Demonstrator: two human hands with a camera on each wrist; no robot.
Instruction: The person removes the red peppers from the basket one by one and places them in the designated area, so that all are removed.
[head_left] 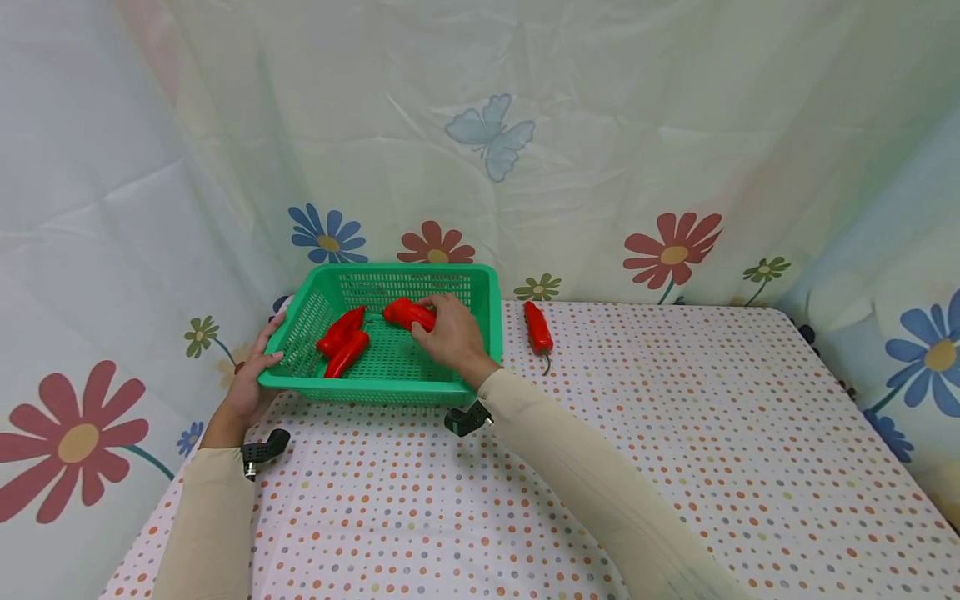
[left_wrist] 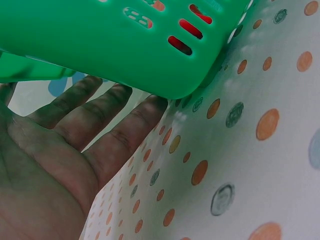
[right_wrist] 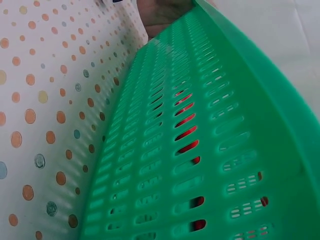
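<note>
right hand (head_left: pixel 452 335) inside green basket (head_left: pixel 375 389), fingers and thumb pinching one red pepper (head_left: pixel 407 312) near its right end; pepper's left part shows free of the hand, over the basket floor near the far wall. can't tell if it touches the floor. left hand (head_left: pixel 251 379) at basket's left end, hand spread, thumb at the rim, other fingers fairly straight along the outside; left wrist view has fingertips by the basket's outer underside, no pepper in that hand. two more peppers in the basket, left side: upper pepper (head_left: pixel 342 330) and lower pepper (head_left: pixel 348 355), side by side, both slanted. another one, outer pepper (head_left: pixel 537 327), lies on the tablecloth (head_left: pixel 705 433) just right of the basket, green stem (head_left: pixel 547 364) toward the person. right wrist view mostly basket wall, bits of red through the slots; right hand's grip not visible there. tablecloth white with coloured dots. backdrop (head_left: pixel 585 167) behind, printed flowers plus blue butterfly (head_left: pixel 491 137). beige sleeves (head_left: pixel 592 475) on both arms, small black camera (head_left: pixel 266 447) at left wrist.
</note>
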